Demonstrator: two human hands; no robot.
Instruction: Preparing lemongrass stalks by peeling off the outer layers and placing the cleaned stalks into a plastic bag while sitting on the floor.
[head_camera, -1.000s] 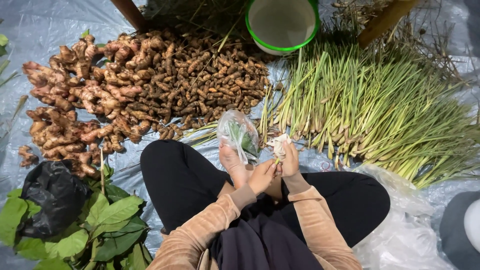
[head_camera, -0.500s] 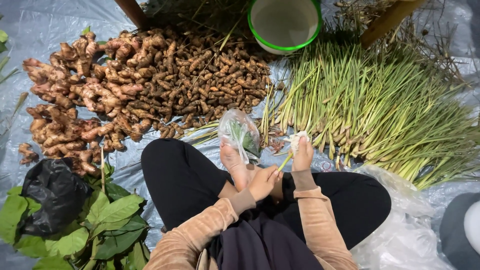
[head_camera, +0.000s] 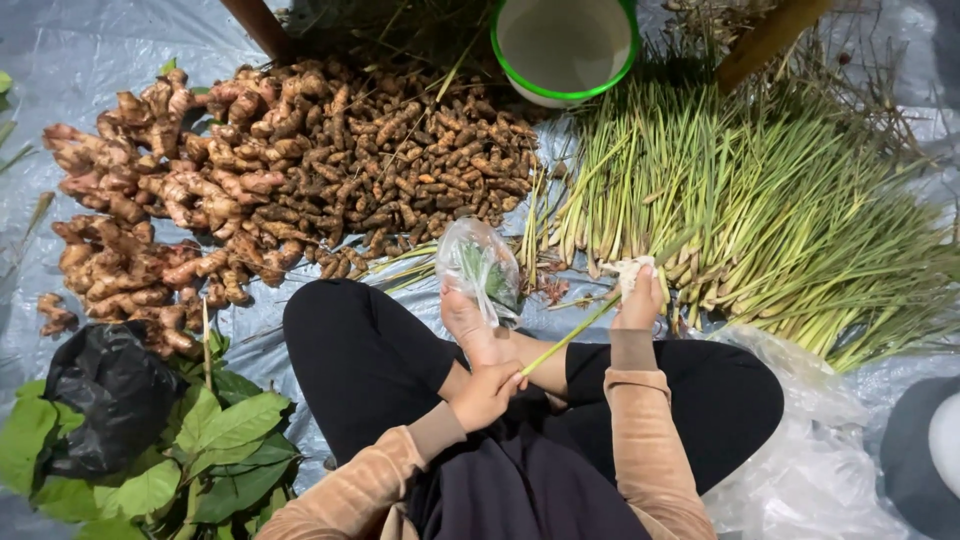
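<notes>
At the centre of the frame, a thin green lemongrass stalk is held at both ends. Its lower end is grasped by the clenched left hand over the crossed legs. Its pale root end is gripped by the right hand, just beside the lemongrass pile at the right. A clear plastic bag lies near, and ginger roots are heaped at the upper left.
</notes>
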